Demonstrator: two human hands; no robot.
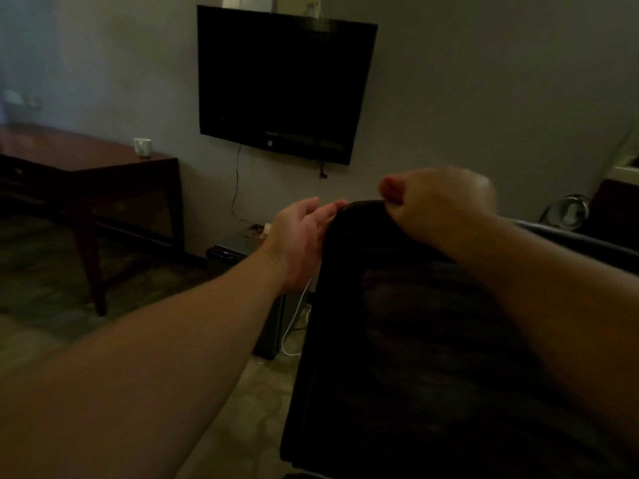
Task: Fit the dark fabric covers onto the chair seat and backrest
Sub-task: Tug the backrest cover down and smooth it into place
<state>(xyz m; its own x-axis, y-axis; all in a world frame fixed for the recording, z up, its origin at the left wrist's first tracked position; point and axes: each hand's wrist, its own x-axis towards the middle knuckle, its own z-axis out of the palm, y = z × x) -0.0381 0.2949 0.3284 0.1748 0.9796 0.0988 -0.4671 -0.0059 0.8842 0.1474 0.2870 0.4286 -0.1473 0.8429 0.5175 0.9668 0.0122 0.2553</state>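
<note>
The chair backrest [397, 340] fills the lower middle and right of the head view, wrapped in a dark fabric cover [363, 229] that reaches its rounded top edge. My left hand [301, 236] lies with straight fingers against the backrest's upper left corner. At the top edge, my right hand [439, 205] is curled into a fist and grips the cover. The chair seat is hidden below the frame. The room is dim and the fabric's folds are hard to make out.
A dark wooden desk [86, 167] with a white cup [142, 147] stands at the left. A black television [283, 84] hangs on the wall ahead. Below it sit a small black cabinet [242, 243] and white cables [294, 326]. A fan [570, 209] is at the far right.
</note>
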